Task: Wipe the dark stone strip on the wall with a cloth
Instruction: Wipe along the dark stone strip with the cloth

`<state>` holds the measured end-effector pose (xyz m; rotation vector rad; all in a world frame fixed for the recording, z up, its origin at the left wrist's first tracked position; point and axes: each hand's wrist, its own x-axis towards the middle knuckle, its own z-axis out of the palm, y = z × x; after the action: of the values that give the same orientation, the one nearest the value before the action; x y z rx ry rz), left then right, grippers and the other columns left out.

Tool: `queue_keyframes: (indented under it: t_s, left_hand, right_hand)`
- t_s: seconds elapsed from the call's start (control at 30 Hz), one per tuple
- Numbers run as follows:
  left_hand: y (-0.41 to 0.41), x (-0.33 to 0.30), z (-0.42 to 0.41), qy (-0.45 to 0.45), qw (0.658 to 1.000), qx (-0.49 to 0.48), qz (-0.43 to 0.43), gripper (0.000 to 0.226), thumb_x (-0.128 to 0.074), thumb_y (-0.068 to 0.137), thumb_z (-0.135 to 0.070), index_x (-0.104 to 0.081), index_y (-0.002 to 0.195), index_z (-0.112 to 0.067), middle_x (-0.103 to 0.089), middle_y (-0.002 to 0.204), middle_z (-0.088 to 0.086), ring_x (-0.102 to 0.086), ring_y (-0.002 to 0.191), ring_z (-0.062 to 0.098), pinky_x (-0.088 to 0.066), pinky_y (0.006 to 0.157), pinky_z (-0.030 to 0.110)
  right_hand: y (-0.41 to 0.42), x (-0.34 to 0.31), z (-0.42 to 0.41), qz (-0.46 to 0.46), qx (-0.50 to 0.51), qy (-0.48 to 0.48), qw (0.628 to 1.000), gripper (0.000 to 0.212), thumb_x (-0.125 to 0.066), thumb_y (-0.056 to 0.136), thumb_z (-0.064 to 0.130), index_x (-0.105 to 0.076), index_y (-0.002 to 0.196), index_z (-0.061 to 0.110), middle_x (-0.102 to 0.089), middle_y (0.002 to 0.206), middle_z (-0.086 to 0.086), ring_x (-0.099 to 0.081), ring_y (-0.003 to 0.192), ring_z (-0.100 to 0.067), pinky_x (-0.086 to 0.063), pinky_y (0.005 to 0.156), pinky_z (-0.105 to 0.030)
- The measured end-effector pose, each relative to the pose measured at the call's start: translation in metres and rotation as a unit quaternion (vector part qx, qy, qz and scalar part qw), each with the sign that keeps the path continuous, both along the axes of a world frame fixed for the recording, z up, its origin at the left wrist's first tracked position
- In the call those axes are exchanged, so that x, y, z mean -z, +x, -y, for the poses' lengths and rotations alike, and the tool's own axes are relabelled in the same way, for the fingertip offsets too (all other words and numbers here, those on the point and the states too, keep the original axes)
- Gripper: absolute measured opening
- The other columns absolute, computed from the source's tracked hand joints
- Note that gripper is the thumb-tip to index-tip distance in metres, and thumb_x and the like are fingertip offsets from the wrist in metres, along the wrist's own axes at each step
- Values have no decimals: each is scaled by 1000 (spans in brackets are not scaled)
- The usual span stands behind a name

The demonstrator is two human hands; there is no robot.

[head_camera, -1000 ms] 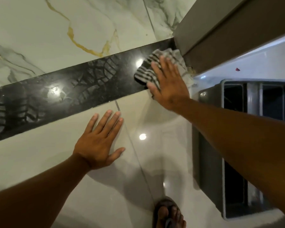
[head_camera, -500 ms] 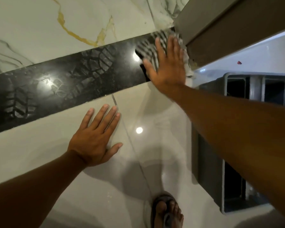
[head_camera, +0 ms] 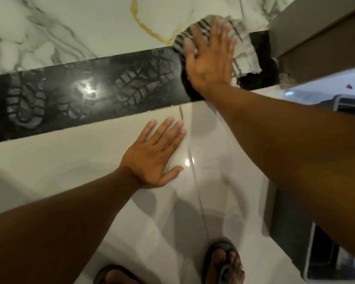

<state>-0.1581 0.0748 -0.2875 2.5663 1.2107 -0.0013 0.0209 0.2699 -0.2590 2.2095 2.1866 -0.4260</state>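
Note:
A dark stone strip (head_camera: pixel 103 93) runs across the pale wall, glossy and marked with dusty shoe-sole prints. At its right end my right hand (head_camera: pixel 209 58) lies flat, fingers spread, pressing a grey striped cloth (head_camera: pixel 244 52) against the wall. The cloth overlaps the strip's upper edge and the marble tile above it. My left hand (head_camera: pixel 154 154) rests flat and empty on the plain tile below the strip, fingers apart.
White marble tiles (head_camera: pixel 80 27) with grey and gold veins lie above the strip. A grey-brown frame (head_camera: pixel 320 37) juts out right beside the cloth. A dark metal-framed panel (head_camera: pixel 295 232) stands at the lower right. My feet in sandals (head_camera: pixel 223 261) are at the bottom.
My right hand has slid the cloth upward along the strip's right end, onto its top edge and the marble. The left hand stays planted on the lower tile.

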Motion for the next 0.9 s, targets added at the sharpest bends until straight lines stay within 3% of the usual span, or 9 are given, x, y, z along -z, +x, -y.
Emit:
queue_keyframes:
  t_s: [0.13,0.2,0.27,0.37,0.47,0.6,0.7,0.8,0.9]
  left_hand:
    - [-14,5,12,-35,998,-44,-25,88,-30,100,-68,-11,168,-15,-6,176,9,-1,163,31,-4,131,53]
    - [-17,2,9,-36,996,-73,-27,88,-28,100,-69,-8,168,-17,-1,176,8,3,163,31,-4,131,54]
    - [-11,-2,7,-30,997,-74,-13,88,-30,99,-69,-9,168,-16,-2,177,9,3,163,32,-1,132,53]
    - [-5,2,15,-28,996,-85,-5,88,-33,99,-67,-13,167,-15,-6,176,10,0,163,32,-2,132,53]
    - [-11,5,13,-28,996,-87,-16,87,-31,100,-67,-13,167,-16,-9,176,11,-2,163,32,-3,132,53]
    - [-68,0,31,0,996,-84,-18,85,-44,99,-63,-23,166,-14,-18,175,12,-10,162,33,-13,130,55]
    - [-104,-5,55,22,994,-102,-32,88,-49,96,-63,-26,165,-13,-22,173,13,-15,162,35,-18,129,57]
    - [-109,-4,53,30,993,-105,-32,89,-47,95,-64,-26,165,-13,-21,174,12,-14,162,35,-17,129,57]
    - [-105,1,57,26,993,-110,-23,87,-46,96,-65,-27,165,-15,-21,174,11,-14,162,34,-18,129,56]
  right_hand:
    - [8,13,48,-11,-180,-4,984,61,-22,107,51,-18,162,27,-6,170,-19,-2,157,-38,-4,127,-57]
    - [54,3,60,1,-134,5,991,68,-30,103,57,-18,162,25,-7,170,-21,-4,157,-39,-8,126,-59]
    - [75,-4,51,36,-15,-3,999,78,-27,98,67,-15,162,24,-6,169,-24,-3,156,-41,-7,125,-61]
    - [18,4,22,46,63,-21,997,81,-12,97,74,-6,163,27,3,168,-27,6,156,-41,1,125,-61]
    - [-47,10,13,21,-51,-21,998,71,-10,101,66,-6,162,29,4,169,-22,7,157,-39,4,126,-58]
    - [16,12,57,-4,-210,20,977,66,-14,106,59,-19,162,26,-7,170,-17,-2,158,-35,-2,128,-54]
    - [57,5,81,27,-93,13,995,63,-21,106,54,-20,162,24,-9,170,-18,-4,157,-36,-4,127,-57]
    - [-15,9,53,34,84,15,996,67,-16,104,55,-13,163,23,-4,169,-23,0,157,-40,-3,126,-60]
    - [-107,19,46,21,-17,18,999,68,-12,103,56,-11,163,23,-2,169,-23,0,157,-41,-4,125,-60]
